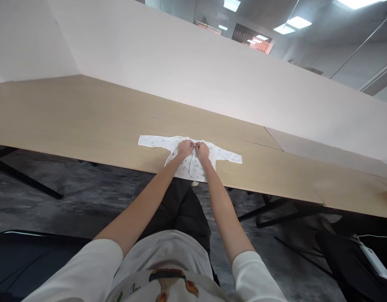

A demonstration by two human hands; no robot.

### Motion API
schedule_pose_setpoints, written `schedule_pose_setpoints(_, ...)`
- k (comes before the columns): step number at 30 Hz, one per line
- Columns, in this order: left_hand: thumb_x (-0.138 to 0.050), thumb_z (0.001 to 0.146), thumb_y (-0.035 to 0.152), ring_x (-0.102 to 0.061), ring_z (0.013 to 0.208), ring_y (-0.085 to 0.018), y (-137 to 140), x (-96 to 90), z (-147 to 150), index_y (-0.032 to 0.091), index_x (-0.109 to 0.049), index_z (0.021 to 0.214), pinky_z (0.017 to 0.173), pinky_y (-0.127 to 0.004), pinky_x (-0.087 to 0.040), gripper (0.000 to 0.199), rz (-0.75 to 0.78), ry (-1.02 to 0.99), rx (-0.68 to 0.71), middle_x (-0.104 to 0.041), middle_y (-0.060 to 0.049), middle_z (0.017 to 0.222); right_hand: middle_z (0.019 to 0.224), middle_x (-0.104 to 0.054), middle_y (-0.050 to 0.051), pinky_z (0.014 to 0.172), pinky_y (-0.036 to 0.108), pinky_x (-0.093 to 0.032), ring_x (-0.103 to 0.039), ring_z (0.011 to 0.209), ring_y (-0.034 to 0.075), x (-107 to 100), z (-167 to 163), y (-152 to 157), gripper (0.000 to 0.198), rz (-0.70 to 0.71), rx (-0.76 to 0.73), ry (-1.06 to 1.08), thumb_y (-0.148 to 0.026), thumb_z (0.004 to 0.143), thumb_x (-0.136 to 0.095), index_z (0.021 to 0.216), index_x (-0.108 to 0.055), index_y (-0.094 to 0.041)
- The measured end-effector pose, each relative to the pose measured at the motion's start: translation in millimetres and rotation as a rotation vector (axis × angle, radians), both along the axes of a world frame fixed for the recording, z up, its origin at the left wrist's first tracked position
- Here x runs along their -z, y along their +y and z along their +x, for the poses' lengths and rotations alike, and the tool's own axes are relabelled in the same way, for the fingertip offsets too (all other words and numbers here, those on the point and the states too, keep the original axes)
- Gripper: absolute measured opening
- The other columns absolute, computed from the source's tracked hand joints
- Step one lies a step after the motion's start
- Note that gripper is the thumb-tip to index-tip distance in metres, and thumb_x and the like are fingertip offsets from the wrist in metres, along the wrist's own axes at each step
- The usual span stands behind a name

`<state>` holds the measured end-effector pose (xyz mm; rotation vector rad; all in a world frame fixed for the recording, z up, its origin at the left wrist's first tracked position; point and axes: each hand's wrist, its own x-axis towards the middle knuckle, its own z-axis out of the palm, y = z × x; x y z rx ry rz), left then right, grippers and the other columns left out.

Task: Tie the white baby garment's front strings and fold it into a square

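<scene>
A small white baby shirt with a faint print lies spread on the wooden table, sleeves stretched out to both sides. My left hand pinches the shirt's front edge just below the collar. Right beside it, my right hand is closed on the opposite front edge, its fingertips almost touching those of the left. What sits between the fingertips is too small to make out. Below the hands, the front opening curves down toward the hem at the table's near edge.
The long light-wood table runs across the view, backed by a white partition. A dark chair stands at the lower left. At the lower right, a white device with a cable rests on a black seat.
</scene>
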<state>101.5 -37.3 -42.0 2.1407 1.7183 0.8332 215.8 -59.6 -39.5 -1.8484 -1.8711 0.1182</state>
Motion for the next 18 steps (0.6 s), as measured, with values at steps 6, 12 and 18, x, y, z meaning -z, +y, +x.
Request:
schedule_pose_setpoints(6,-0.053,0.088,0.027,-0.060,0.108,-0.030,-1.7,3.1,2.6,0.019,-0.074,0.095,0.097,-0.044,-0.041,0.023,0.041,0.090,-0.082,-0.069,-0.013,0.108,0.109,-0.068,0.008,0.085,0.027,-0.044,-0.060,0.101,0.019,0.4,-2.3,0.4,0.026,0.004,0.015,-0.019,-0.015,0.094,-0.042,0.106,-0.066,-0.018)
schedule_pose_setpoints(12,-0.044,0.093,0.026,-0.057,0.110,-0.028,-5.6,3.2,2.9,0.021,-0.069,0.102,0.095,-0.043,-0.039,0.027,0.059,0.118,-0.062,-0.066,-0.012,0.113,0.107,-0.067,0.011,0.088,0.028,-0.044,-0.060,0.101,0.020,1.7,-3.9,1.4,0.024,-0.003,0.041,-0.029,-0.015,0.095,-0.042,0.104,-0.064,-0.014)
schedule_pose_setpoints(18,-0.043,0.094,0.024,-0.057,0.107,-0.027,-8.7,1.0,0.9,0.023,-0.066,0.101,0.092,-0.040,-0.039,0.025,0.083,0.090,0.021,-0.066,-0.010,0.108,0.109,-0.066,0.012,0.087,0.028,-0.043,-0.061,0.099,0.020,1.1,-4.2,0.7,0.024,-0.017,0.071,-0.015,-0.017,0.096,-0.040,0.103,-0.063,-0.014)
